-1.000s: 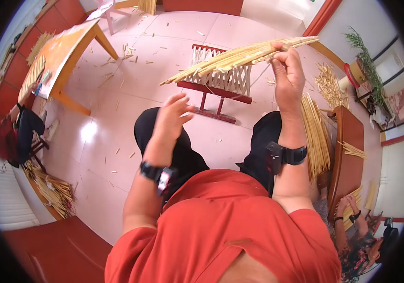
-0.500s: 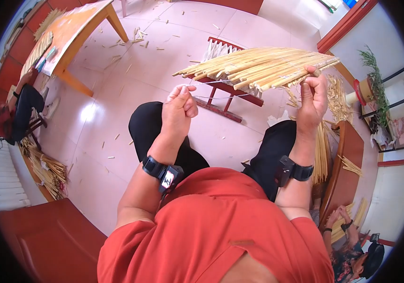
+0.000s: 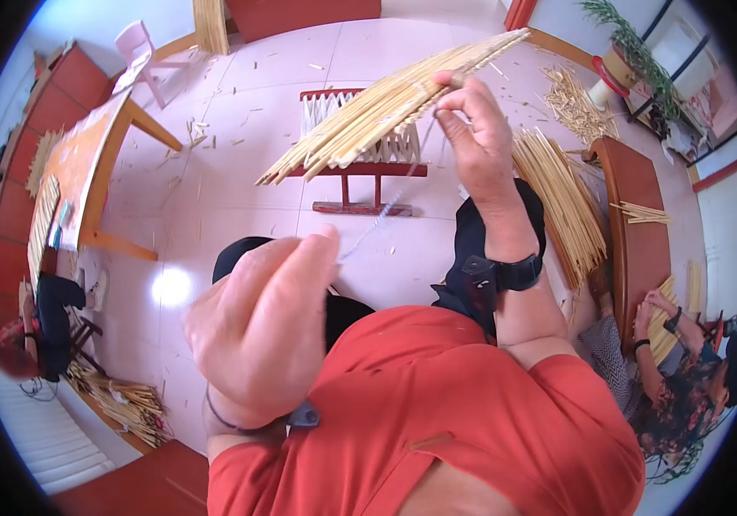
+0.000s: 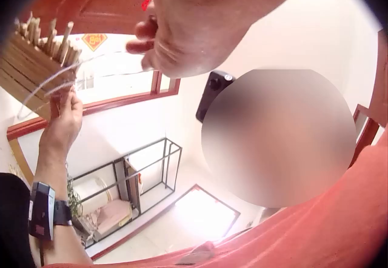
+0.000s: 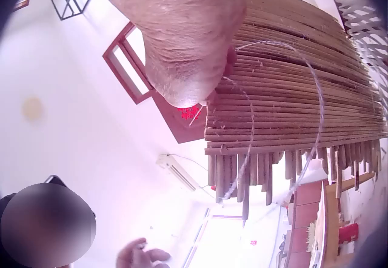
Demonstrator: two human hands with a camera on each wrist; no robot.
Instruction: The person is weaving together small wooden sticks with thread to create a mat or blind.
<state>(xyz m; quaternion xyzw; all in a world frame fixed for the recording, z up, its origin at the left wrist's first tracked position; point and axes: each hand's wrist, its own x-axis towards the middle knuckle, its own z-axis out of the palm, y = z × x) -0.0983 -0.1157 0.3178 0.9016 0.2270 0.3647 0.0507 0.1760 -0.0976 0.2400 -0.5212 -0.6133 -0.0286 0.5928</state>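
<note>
A bundled mat of pale straw-coloured stalks [image 3: 386,99] is held up, slanting, in front of the person. My right hand [image 3: 476,138] pinches it by its near edge between thumb and fingers. A thin whitish string [image 3: 377,225] runs from that edge to my left hand [image 3: 265,327], raised close to the head camera with its fingers curled on the string. In the right wrist view the mat [image 5: 291,98] shows stalks lying side by side, with uneven ends hanging below and string loops [image 5: 320,98] across it.
Behind the mat stands a red low stool [image 3: 364,172] with a white woven top. A pile of long stalks [image 3: 562,206] lies right, by a brown bench [image 3: 635,215]. A wooden table [image 3: 85,163] is at left. Two other people sit at the sides. Stalk scraps litter the floor.
My left hand has pulled back and up toward the head camera, drawing the string out long. The mat has tilted steeper in my right hand.
</note>
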